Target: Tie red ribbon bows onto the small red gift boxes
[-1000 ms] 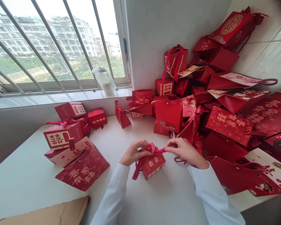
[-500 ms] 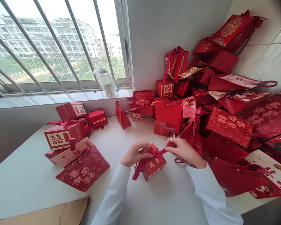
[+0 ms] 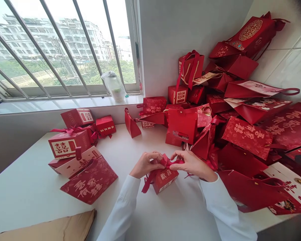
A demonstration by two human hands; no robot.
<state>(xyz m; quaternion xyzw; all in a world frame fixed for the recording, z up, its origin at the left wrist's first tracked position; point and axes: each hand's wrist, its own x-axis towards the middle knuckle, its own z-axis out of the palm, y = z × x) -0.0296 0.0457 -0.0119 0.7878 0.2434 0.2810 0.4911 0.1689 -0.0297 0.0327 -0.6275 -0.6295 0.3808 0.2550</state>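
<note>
A small red gift box (image 3: pixel 165 180) with pale lettering stands on the white table in front of me. Across its top runs a dark red ribbon (image 3: pixel 147 184), with one end hanging down the left side. My left hand (image 3: pixel 146 164) pinches the ribbon at the top of the box. At the right of the knot, my right hand (image 3: pixel 190 164) has thumb and forefinger closed on a loop of the same ribbon. Both hands are close together over the lid, and the fingers partly hide the knot.
A large heap of red gift boxes and bags (image 3: pixel 245 134) fills the right side up to the wall. More boxes (image 3: pixel 69 144) are stacked at the left. Cardboard (image 3: pixel 47 229) lies at the front left. A bagged cup (image 3: pixel 115 87) stands on the windowsill.
My right hand has moved left, towards the knot and my left hand, bringing the ribbon with it. The left hand and the box stay nearly in place.
</note>
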